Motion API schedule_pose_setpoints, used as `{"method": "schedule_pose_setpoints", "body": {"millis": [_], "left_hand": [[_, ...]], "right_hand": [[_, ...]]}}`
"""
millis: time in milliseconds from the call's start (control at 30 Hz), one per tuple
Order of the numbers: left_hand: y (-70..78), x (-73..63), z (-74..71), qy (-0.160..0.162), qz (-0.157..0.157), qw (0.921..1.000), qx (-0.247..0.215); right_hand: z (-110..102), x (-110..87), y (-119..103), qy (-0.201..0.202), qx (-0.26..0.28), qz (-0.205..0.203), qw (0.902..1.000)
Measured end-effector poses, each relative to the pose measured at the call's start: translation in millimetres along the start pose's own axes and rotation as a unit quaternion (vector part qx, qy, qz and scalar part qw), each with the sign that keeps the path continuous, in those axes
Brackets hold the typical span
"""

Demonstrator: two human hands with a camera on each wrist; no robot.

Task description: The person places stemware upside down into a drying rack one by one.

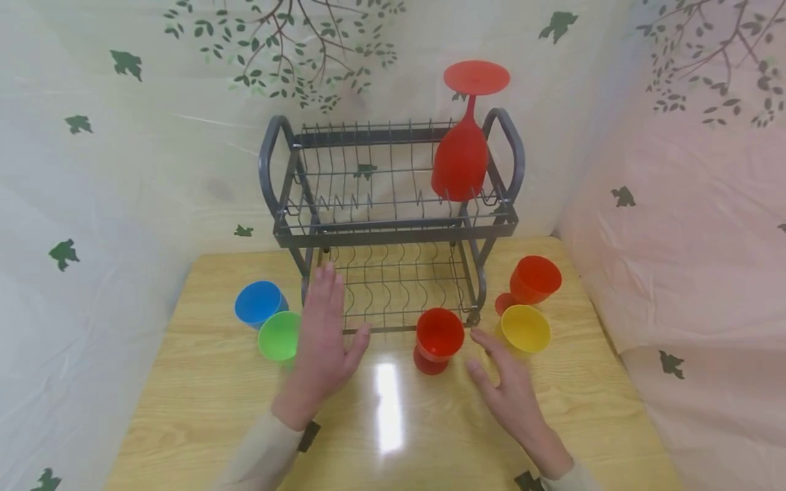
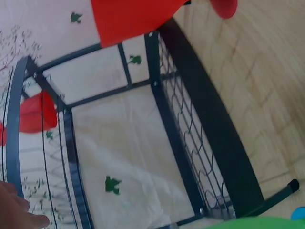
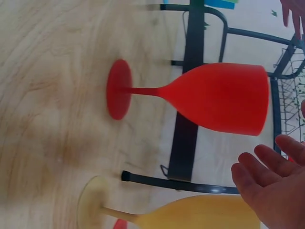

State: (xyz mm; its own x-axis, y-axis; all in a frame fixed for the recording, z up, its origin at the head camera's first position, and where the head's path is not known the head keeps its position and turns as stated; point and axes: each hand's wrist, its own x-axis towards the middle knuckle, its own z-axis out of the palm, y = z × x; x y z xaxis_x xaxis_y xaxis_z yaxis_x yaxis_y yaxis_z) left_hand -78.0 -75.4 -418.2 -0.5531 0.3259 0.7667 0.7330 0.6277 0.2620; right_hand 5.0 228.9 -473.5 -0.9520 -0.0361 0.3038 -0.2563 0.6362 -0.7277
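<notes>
A red plastic goblet (image 1: 439,334) stands upright on the table before the dish rack (image 1: 393,236). Just right of it hovers my right hand (image 1: 514,402), fingers spread and slightly bent, apart from the goblet (image 3: 219,98) in the right wrist view. My left hand (image 1: 321,351) is raised with straight fingers beside a green goblet (image 1: 279,337), partly covering it, and holds nothing. Close to the right hand is a yellow goblet (image 1: 525,329). Another red goblet (image 1: 462,164) sits upside down on the rack's upper tier, at its right end.
Behind the green goblet is a blue one (image 1: 260,303). A further red goblet (image 1: 535,279) stands behind the yellow one, right of the rack. Leaf-patterned cloth (image 1: 215,184) hangs behind and at both sides of the wooden table (image 1: 196,409).
</notes>
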Motion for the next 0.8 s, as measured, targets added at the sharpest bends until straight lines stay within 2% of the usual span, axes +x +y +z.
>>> {"method": "schedule_pose_setpoints", "body": {"millis": [167,267,367,467,533,567,667,800], "left_hand": [[9.5,-1.7,12.4,-0.091,0.020,0.9955,0.015],[14.6,0.8,17.8,-0.151,0.021,0.9881,0.019],[19.8,3.7,22.1,-0.230,0.004,0.9731,0.008],[24.0,4.8,27.3,-0.306,-0.016,0.9520,0.003],[25.8,4.7,31.5,-0.342,-0.023,0.9394,0.002],[26.2,4.7,34.1,-0.355,-0.022,0.9346,0.004],[27.3,5.1,42.7,-0.374,-0.007,0.9274,0.011],[28.8,7.9,54.2,-0.381,0.018,0.9241,0.017]], "right_hand": [[2,-1.4,6,-0.032,0.000,0.034,0.9989],[3,-1.3,9,-0.049,0.004,0.045,0.9978],[4,-1.2,12,-0.061,0.001,0.054,0.9967],[4,-1.3,15,-0.070,-0.004,0.061,0.9957],[5,-1.4,17,-0.077,-0.008,0.064,0.9949],[5,-1.5,18,-0.081,-0.009,0.065,0.9946],[6,-2.0,22,-0.089,-0.015,0.066,0.9937],[8,-3.3,25,-0.091,-0.017,0.059,0.9939]]}}
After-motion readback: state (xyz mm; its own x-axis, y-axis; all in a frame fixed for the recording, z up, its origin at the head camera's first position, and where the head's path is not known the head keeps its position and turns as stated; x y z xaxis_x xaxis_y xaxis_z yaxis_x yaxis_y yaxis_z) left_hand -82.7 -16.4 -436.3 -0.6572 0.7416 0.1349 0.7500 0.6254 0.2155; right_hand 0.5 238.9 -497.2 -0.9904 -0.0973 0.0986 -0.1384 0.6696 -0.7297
